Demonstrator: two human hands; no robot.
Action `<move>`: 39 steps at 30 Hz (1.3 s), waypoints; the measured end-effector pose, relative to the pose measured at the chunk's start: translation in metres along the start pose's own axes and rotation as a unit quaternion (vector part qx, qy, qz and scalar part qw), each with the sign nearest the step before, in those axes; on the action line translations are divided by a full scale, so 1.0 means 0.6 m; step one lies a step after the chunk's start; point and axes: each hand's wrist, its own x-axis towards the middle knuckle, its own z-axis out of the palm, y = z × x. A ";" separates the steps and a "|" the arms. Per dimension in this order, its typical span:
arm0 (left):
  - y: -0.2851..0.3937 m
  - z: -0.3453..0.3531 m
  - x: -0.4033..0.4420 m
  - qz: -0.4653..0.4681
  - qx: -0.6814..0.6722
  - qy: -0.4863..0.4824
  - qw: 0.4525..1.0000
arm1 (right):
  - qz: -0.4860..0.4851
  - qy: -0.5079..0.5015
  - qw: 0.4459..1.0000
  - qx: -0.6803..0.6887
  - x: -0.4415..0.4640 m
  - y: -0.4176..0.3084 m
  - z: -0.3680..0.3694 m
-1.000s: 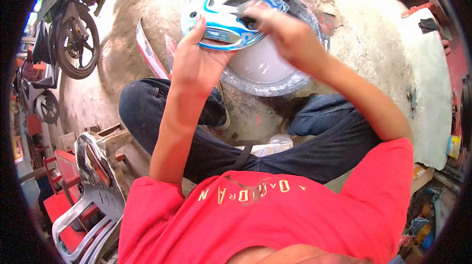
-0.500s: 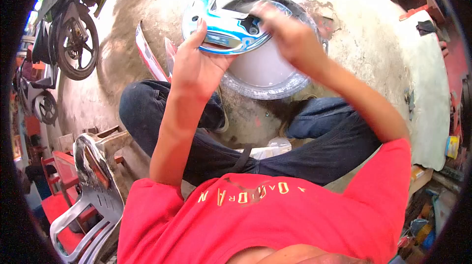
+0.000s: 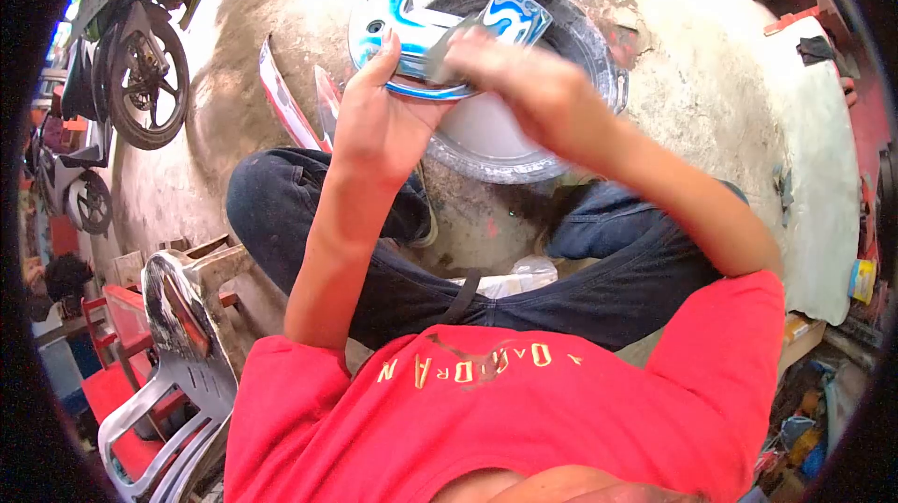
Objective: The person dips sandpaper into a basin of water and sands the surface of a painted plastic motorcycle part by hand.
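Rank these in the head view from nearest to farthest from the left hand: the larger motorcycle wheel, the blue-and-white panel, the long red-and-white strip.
1. Blue-and-white panel: in the left hand, under its thumb.
2. Long red-and-white strip: on the floor, to the hand's left.
3. Larger motorcycle wheel: farther left, beyond the strip.

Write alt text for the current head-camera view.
A person in a red shirt holds a curved blue-and-white panel in the left hand, above a round tub with pale contents. The right hand, blurred, holds a grey piece over the panel. A motorcycle stands at the view's left.
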 end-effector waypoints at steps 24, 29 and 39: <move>0.009 0.015 -0.004 0.029 0.003 0.050 0.998 | 0.276 -0.056 0.959 -0.032 0.010 0.074 -0.037; 0.007 -0.009 0.003 0.021 -0.014 0.012 1.000 | 0.008 -0.009 1.000 -0.001 0.005 -0.022 -0.003; 0.008 -0.010 0.003 0.019 -0.010 0.011 1.000 | 0.016 -0.002 0.999 0.038 0.006 -0.026 -0.001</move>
